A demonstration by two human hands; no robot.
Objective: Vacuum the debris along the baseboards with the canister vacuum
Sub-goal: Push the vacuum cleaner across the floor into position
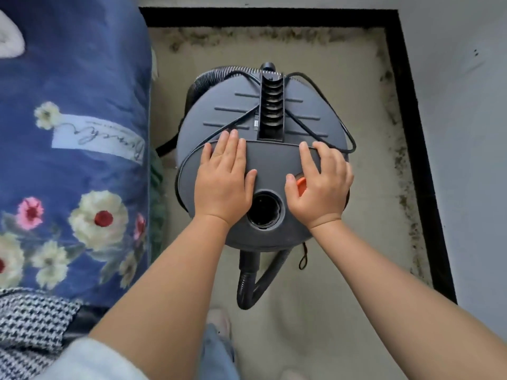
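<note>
From the head view, the canister vacuum (263,160) stands on the beige floor (343,270), in the corner between the bed and the wall. Its round grey top faces the camera. The left hand (223,182) lies flat on the left part of the lid, with the fingers straight and together, holding nothing. The right hand (319,185) rests on the right part of the lid; its fingers are relaxed and slightly spread, and its palm partly covers an orange button (301,185). The two hands are apart, and between them there is the round black opening (264,208) of the vacuum. A thin black power cord (323,105) is looped over the lid and passes under the fingertips of both hands. The ribbed black hose (252,286) comes out below the canister and bends on the floor. Dark debris (395,149) lies along the black baseboard (411,105) at the far side and at the right side. A blue duvet with flowers (74,160) covers the bed on the left, and a checkered cloth (30,325) lies at the lower left
</note>
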